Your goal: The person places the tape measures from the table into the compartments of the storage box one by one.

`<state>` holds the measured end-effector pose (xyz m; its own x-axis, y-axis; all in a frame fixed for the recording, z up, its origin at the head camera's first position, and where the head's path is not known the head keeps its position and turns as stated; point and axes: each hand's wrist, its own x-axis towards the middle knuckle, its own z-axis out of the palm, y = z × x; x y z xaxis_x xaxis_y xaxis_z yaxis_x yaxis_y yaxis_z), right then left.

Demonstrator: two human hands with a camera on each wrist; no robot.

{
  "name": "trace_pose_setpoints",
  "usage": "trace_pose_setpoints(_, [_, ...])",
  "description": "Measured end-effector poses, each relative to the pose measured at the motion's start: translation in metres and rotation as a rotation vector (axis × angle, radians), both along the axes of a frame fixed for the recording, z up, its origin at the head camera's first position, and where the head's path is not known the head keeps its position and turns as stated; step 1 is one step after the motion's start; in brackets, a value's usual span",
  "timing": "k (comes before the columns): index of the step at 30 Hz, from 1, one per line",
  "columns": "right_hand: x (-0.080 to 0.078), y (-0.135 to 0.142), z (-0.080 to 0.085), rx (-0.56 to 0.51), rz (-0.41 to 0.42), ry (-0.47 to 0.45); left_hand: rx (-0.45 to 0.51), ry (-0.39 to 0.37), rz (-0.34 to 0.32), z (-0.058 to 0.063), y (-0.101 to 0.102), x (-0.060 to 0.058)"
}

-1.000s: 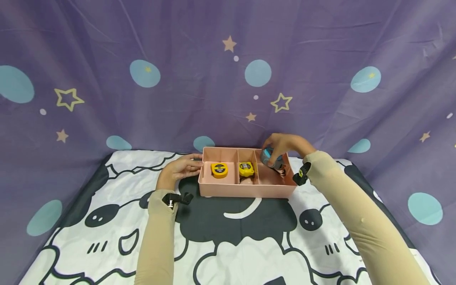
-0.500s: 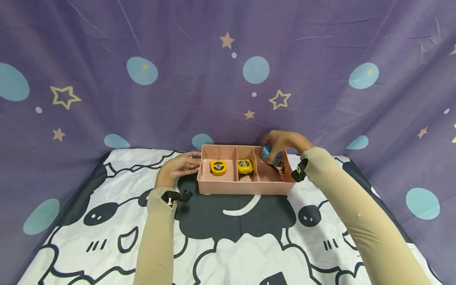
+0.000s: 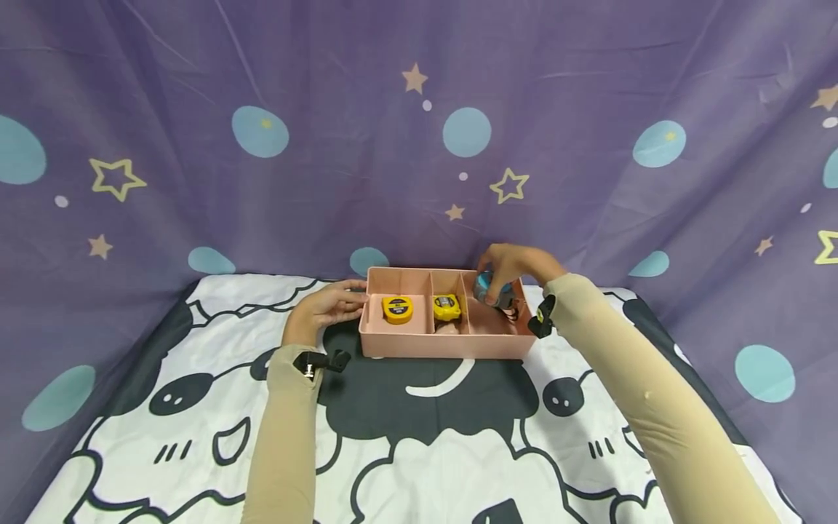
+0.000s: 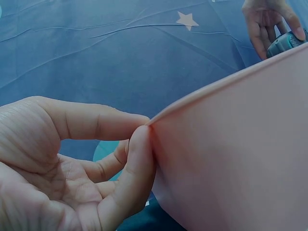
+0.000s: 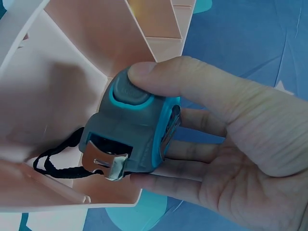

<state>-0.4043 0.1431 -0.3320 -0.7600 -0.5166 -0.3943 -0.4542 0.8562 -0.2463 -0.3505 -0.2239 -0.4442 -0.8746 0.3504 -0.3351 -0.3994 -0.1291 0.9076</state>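
Observation:
A pink divided box lies near the back of the cloth. My left hand pinches its left edge between thumb and finger, fingertips meeting at the corner in the left wrist view. My right hand holds a grey and blue tape measure over the right compartment, thumb on its round button and fingers around the far side. A black strap and the metal end hook hang from it. An orange-yellow tape measure sits in the left compartment. A yellow tape measure occupies the narrow middle one.
The box stands on a white and black cartoon-print cloth. A purple curtain with stars and blue spots rises close behind it. Two thin dividers part the compartments.
The right hand and grey tape measure have shifted only slightly at the right compartment. The left hand stays at the box's left edge. The whole head view has moved a little.

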Motion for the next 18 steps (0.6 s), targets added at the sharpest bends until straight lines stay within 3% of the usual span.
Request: trace_pose_setpoints(18, [0.0, -0.004, -0.012, -0.012, 0.109, 0.004, 0.007, -0.005, 0.01, 0.001, -0.001, 0.002])
